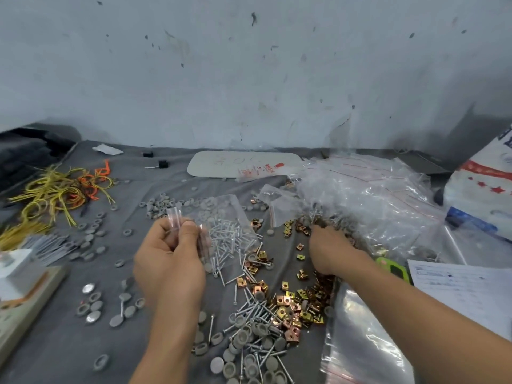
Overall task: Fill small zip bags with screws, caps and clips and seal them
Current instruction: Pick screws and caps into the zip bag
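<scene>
the left hand [169, 253] held a small zip bag [177, 223] up over the grey cloth [155, 189], pinched between the thumb and the fingers. the bag was blurry but looked empty. the right hand [329, 248] reached into the edge of the heap of clear bags [374, 206] on the right. its fingertips were down in the heap, so it could not be told if they held anything.

the parts were all close by. the screws [230, 239] lay in a pile just beside the left hand. the gold clips [291, 300] were spread between the two hands and nearer the person. the grey caps [249, 353] sat nearest of all, mixed with more screws.

the step looked like getting parts to drop into the bag. to do it well, the left hand would need to keep the bag's mouth on top and rub it open with the thumb. the right hand would do best to pick up only a few parts at a time, not a big fistful. the screws were pointy and could poke the thin bag, so they should go in gently, lying along the bag. every part should sit below the zip line, or the bag would likely not close.
</scene>
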`<state>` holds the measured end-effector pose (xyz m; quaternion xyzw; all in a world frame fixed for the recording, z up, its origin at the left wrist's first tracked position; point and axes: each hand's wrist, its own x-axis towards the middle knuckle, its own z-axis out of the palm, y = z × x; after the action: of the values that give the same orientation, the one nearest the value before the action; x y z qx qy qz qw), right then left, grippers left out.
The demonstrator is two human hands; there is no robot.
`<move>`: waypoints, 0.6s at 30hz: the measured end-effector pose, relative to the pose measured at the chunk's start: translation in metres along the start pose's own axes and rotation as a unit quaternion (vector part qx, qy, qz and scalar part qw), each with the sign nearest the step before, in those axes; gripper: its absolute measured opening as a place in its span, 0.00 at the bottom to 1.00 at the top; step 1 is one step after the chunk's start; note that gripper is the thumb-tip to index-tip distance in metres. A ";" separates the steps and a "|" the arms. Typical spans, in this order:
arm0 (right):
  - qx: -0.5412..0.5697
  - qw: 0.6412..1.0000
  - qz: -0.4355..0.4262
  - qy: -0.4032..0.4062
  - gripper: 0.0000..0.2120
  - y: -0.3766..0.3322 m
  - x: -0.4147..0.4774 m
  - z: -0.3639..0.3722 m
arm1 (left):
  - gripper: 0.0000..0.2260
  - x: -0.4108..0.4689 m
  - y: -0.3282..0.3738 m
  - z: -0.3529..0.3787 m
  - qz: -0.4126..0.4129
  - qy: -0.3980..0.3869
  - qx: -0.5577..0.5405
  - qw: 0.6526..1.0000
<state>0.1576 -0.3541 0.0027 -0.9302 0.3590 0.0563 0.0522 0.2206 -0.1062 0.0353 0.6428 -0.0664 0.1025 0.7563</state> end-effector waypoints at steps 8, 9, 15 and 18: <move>0.209 0.973 -0.044 0.086 0.33 0.008 0.028 0.008 | 0.12 0.003 -0.003 -0.002 -0.005 -0.021 -0.003 1.000; 0.211 0.973 -0.037 0.091 0.33 0.010 0.034 0.005 | 0.12 0.004 -0.004 -0.003 -0.006 -0.019 -0.003 1.000; 0.046 0.993 -0.102 0.030 0.35 0.003 0.047 -0.003 | 0.09 0.008 -0.009 0.001 -0.018 -0.031 0.006 0.999; -0.025 0.988 -0.151 0.004 0.35 -0.003 0.030 0.008 | 0.07 0.008 -0.010 0.003 -0.016 -0.042 0.015 0.999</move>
<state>0.1806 -0.3709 -0.0093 -0.9749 0.2134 0.0530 0.0354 0.2309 -0.1101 0.0284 0.6586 -0.0864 0.0646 0.7447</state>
